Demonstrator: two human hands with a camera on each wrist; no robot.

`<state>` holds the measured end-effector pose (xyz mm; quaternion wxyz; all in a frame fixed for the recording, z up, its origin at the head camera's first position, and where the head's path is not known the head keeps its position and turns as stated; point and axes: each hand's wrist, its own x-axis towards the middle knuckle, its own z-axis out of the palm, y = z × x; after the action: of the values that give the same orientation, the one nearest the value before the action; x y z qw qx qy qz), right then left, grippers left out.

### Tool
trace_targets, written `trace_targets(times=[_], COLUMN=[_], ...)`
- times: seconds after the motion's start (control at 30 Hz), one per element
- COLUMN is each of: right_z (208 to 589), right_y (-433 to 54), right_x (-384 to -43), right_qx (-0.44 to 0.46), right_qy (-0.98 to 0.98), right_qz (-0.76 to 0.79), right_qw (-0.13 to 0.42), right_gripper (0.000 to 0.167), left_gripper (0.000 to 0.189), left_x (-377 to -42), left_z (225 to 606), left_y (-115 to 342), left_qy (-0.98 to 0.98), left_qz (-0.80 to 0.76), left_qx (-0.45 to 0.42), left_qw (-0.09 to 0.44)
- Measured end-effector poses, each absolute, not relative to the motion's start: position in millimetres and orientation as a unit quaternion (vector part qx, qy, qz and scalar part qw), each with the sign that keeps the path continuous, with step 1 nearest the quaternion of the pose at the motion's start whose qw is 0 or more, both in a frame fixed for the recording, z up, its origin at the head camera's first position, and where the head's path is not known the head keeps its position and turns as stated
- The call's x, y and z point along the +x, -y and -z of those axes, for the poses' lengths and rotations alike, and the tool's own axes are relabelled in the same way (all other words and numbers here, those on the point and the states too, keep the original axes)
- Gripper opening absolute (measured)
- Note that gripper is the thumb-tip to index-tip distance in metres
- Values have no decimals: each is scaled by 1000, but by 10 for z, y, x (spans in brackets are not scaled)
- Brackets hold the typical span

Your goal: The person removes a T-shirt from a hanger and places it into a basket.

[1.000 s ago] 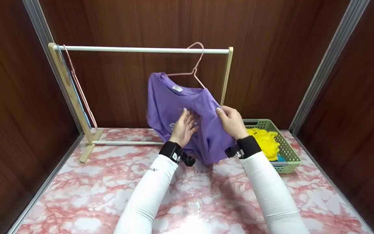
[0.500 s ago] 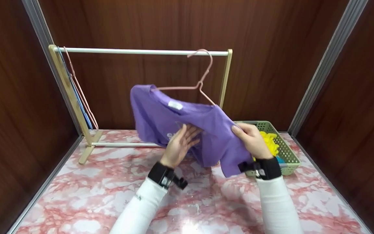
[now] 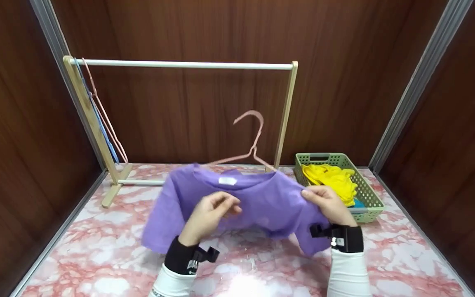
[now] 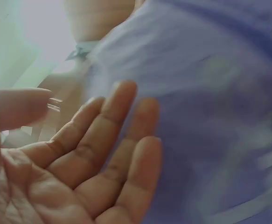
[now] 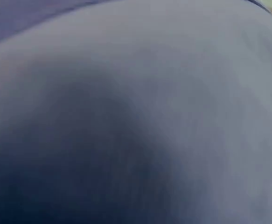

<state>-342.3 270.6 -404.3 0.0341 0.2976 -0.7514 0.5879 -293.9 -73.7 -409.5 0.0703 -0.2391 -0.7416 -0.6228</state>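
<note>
A purple T-shirt [image 3: 258, 202] hangs on a pink hanger [image 3: 257, 136], whose hook stands free of the rack's rail. At the shirt's right shoulder my right hand [image 3: 329, 204] pinches the fabric with thumb and fingers. In front of the shirt's chest is my left hand [image 3: 210, 216]. Its fingers [image 4: 96, 140] are loosely bent with nothing between them in the left wrist view, and the purple cloth [image 4: 210, 121] lies just beyond. Blurred cloth [image 5: 140, 112] fills the right wrist view and hides the right fingers there.
A clothes rack with a white rail [image 3: 188, 64] stands behind. At its left end hang a pink hanger [image 3: 105, 115] and a blue hanger [image 3: 99, 119]. A green basket [image 3: 367, 194] with yellow cloth [image 3: 332, 181] stands at the right. Wood-pattern walls enclose the table.
The shirt and its hanger have come off the rail and moved down toward me. My right hand went down and right, keeping its grip; the left hand moved down and left.
</note>
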Motion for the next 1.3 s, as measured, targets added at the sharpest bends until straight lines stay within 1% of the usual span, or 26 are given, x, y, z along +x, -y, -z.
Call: trace_targets(times=[0.17, 0.23, 0.27, 0.37, 0.47, 0.53, 0.6, 0.7, 0.73, 0.77, 0.87, 0.93, 0.97, 1.03, 1.13, 1.2, 1.3], right_z=[4167, 4184, 4192, 4209, 4222, 4229, 4235, 4239, 4240, 4244, 4250, 4257, 4260, 4266, 4279, 4290, 4320], right_y=[-2634, -2593, -2575, -2537, -2527, -2528, -2533, -2540, -2542, -2543, -2527, -2504, -2488, -2449, -2374, -2312, -2196], right_x=[-3506, -3512, -3513, -3513, -3521, -3522, -3523, -3517, -3516, -3516, -3522, -3534, -3541, -3555, -3574, -3587, -3600], right_qx=[258, 250, 249, 253, 266, 277, 290, 305, 308, 310, 305, 294, 284, 257, 208, 169, 135], right_qy=[802, 805, 806, 808, 808, 808, 805, 804, 804, 805, 811, 816, 819, 828, 847, 857, 855], right_qz=[-533, -530, -528, -520, -512, -509, -508, -504, -502, -499, -491, -489, -488, -480, -442, -409, -373], right_qw=[79, 93, 100, 114, 118, 110, 98, 84, 81, 80, 83, 93, 103, 135, 210, 264, 334], right_gripper=[34, 36, 36, 38, 36, 33, 33, 32, 32, 31, 28, 24, 21, 15, 6, 6, 13], left_gripper=[13, 15, 20, 34, 46, 49, 45, 31, 30, 33, 53, 59, 60, 61, 62, 63, 62], left_x=[-3103, -3194, -3237, -3335, -3382, -3389, -3386, -3386, -3387, -3387, -3390, -3392, -3394, -3398, -3404, -3415, -3440], left_z=[4193, 4277, 4323, 4421, 4481, 4503, 4521, 4541, 4551, 4560, 4586, 4603, 4612, 4630, 4664, 4687, 4718], left_y=[908, 982, 1018, 1114, 1195, 1247, 1304, 1399, 1434, 1470, 1574, 1624, 1640, 1654, 1636, 1606, 1550], left_qy=[745, 744, 745, 758, 783, 804, 826, 854, 863, 871, 886, 890, 889, 885, 875, 866, 852], left_qz=[577, 547, 536, 510, 478, 451, 421, 371, 355, 347, 338, 340, 341, 331, 306, 292, 273], left_qx=[-144, -105, -90, -69, -69, -75, -82, -90, -91, -89, -76, -65, -62, -66, -86, -103, -120], left_qw=[304, 369, 386, 401, 391, 379, 367, 353, 347, 338, 307, 297, 299, 320, 364, 393, 430])
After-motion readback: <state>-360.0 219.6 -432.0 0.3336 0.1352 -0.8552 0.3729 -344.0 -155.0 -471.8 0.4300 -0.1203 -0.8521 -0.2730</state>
